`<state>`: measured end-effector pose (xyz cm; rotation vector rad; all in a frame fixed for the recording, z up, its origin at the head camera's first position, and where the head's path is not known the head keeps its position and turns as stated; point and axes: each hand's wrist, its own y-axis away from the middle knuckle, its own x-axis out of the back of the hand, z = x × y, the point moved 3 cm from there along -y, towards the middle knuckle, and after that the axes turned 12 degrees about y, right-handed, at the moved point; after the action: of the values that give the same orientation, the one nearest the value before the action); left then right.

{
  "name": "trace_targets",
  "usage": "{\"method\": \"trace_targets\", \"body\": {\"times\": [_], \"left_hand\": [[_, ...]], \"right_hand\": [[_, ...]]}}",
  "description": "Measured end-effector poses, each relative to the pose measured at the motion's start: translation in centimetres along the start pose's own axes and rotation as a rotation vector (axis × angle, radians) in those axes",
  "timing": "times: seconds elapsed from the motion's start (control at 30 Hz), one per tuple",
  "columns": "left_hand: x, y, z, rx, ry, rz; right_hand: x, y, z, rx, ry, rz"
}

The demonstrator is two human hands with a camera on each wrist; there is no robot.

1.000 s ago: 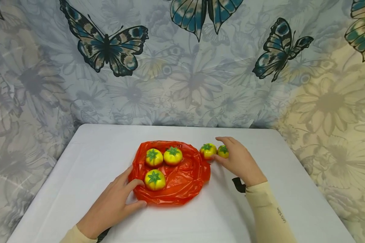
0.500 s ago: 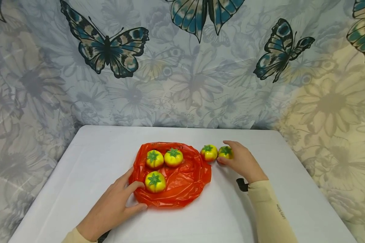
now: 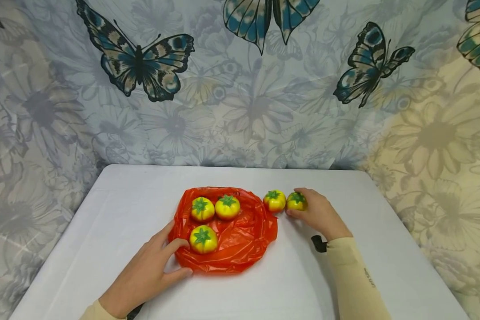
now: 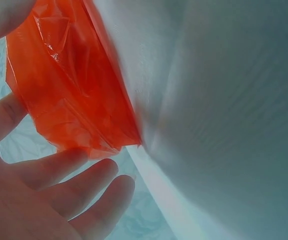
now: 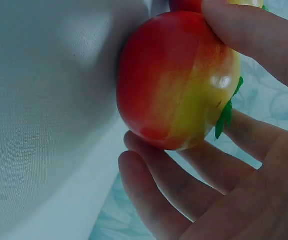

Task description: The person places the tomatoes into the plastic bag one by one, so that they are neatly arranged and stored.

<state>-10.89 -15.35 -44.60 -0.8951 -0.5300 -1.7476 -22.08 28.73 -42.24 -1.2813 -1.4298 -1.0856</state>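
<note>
A: Right hand (image 3: 321, 217)?
B: Pinching a yellow-red fruit (image 3: 296, 201) between thumb and fingers, on the table (image 3: 224, 295).
A: Bearing?
B: Green crown up. Roundish; can't tell a long axis. Second fruit (image 3: 274, 202) just left of that hand.
A: Left hand (image 3: 150, 266)?
B: Fingers spread, touching red bag (image 3: 246, 242).
A: Changes?
B: A second ago, right thumb sat beside the second fruit.

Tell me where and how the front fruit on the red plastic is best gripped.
Probably grasp the front fruit by its round sides, below the green leaves, coming from the right: there the red plastic lies bare, while the left grip is close on its left and another fruit sits behind.
</note>
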Motion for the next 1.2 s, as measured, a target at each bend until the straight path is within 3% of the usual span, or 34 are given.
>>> {"method": "trace_targets", "body": {"times": [0.33, 0.53, 0.83, 1.2], "left_hand": [[-0.2, 0.1, -0.3, 0.011, 0.006, -0.002], [0.1, 0.0, -0.2, -0.063, 0.008, 0.025], [0.3, 0.0, -0.2, -0.071, -0.006, 0.021], [0.3, 0.2, -0.3, -0.082, -0.001, 0.026]], "right_hand": [[1.0, 0.5, -0.3, 0.004, 0.002, 0.013], [3.0, 1.6, -1.8, 0.05, -0.002, 0.059], [4.4, 3.6, -6.5, 0.17, -0.014, 0.158], [2.2, 4.9, -13.0, 0.339, -0.016, 0.125]]}}
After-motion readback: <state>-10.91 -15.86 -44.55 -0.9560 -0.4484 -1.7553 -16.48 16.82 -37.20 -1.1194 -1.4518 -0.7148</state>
